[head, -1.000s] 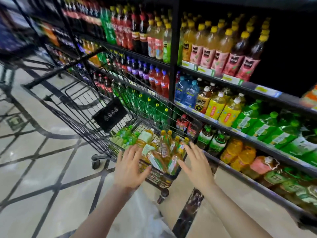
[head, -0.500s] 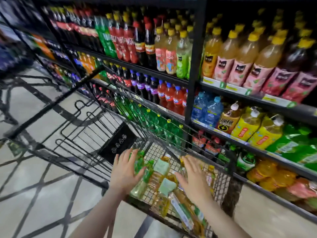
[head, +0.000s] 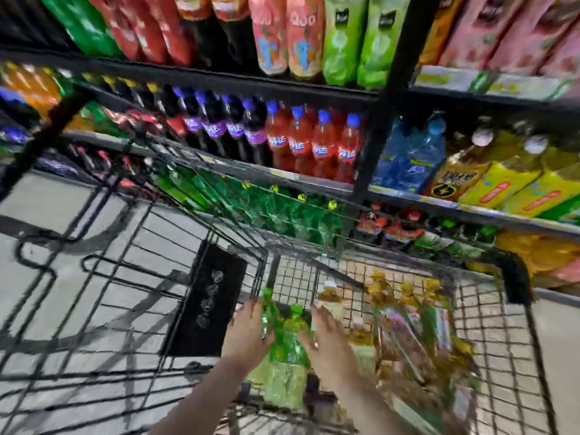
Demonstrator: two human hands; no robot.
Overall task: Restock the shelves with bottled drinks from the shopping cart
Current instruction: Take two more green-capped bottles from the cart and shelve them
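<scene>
The head view is motion-blurred. Two green bottles point(head: 286, 340) lie in the near end of the black wire shopping cart point(head: 514, 277). My left hand point(head: 246, 335) grips the left green bottle by its upper part. On the other side, my right hand point(head: 331, 342) lies against the right green bottle with fingers fairly straight. Several amber tea bottles point(head: 408, 321) with yellow caps lie in the cart to the right of my hands. The black shelves point(head: 314, 181) stand just beyond the cart, packed with bottled drinks.
The cart's folded child seat with a black flap point(head: 207, 299) is left of my hands. Red and purple soda bottles point(head: 298, 142), blue water bottles point(head: 411, 155) and yellow-labelled bottles point(head: 514, 180) fill the middle shelf. Tiled floor point(head: 37, 208) lies to the left.
The view has dropped closer to the cart. Both hands have come together around the green bottles, the right hand moving left from the amber bottles.
</scene>
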